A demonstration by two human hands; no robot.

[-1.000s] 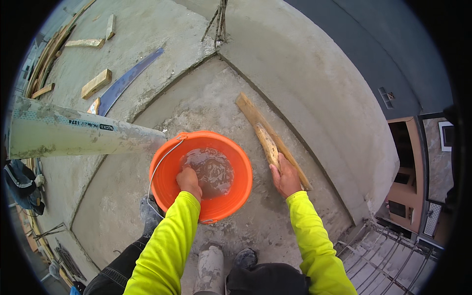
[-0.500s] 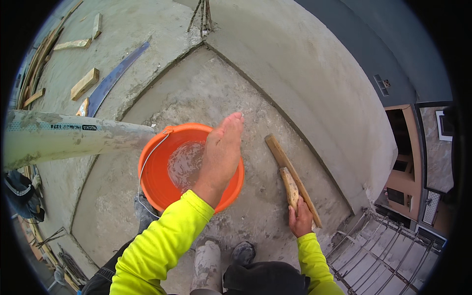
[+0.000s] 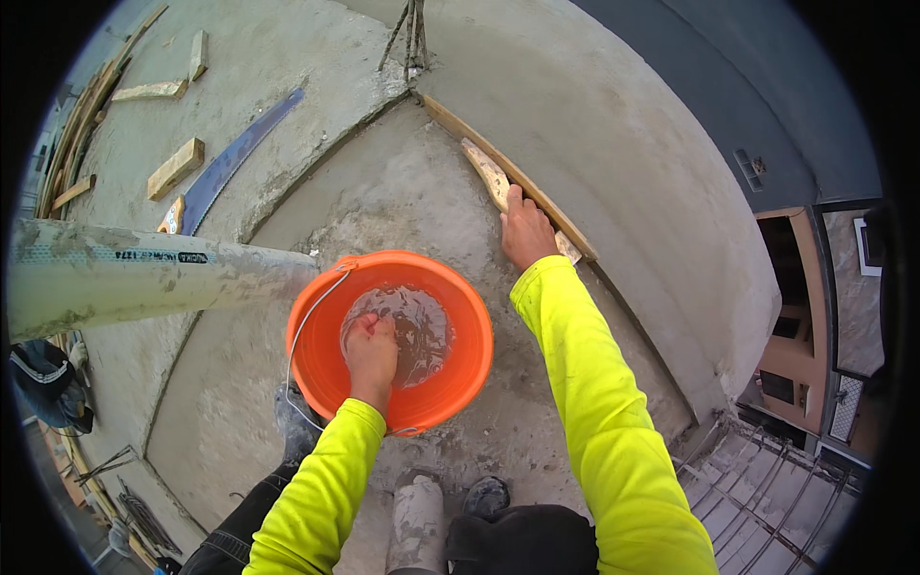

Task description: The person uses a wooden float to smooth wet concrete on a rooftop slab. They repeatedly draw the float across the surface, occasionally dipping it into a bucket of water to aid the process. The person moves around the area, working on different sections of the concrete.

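Observation:
My left hand [image 3: 369, 356] is inside the orange bucket [image 3: 461, 355], its curled fingers dipped in grey water [image 3: 422, 350]; whatever they may hold is hidden. Right of and beyond the bucket, my right hand [image 3: 525, 225] grips the pale, rough handle of a wooden float [image 3: 450, 119]. The float's long board lies along the inner edge of the low plastered step [image 3: 623, 163], reaching up toward the corner.
A pale plastic pipe [image 3: 125, 278] runs in from the left to the bucket. A blue handsaw [image 3: 230, 158], wood offcuts [image 3: 175, 168] and long timbers [image 3: 81, 125] lie at upper left. Rebar rods [image 3: 415, 38] rise at the corner; more rebar [image 3: 762, 489] is at lower right.
My left hand rose out of the bucket and is now back down in the water. My right hand has carried the float forward and up along the step toward the corner.

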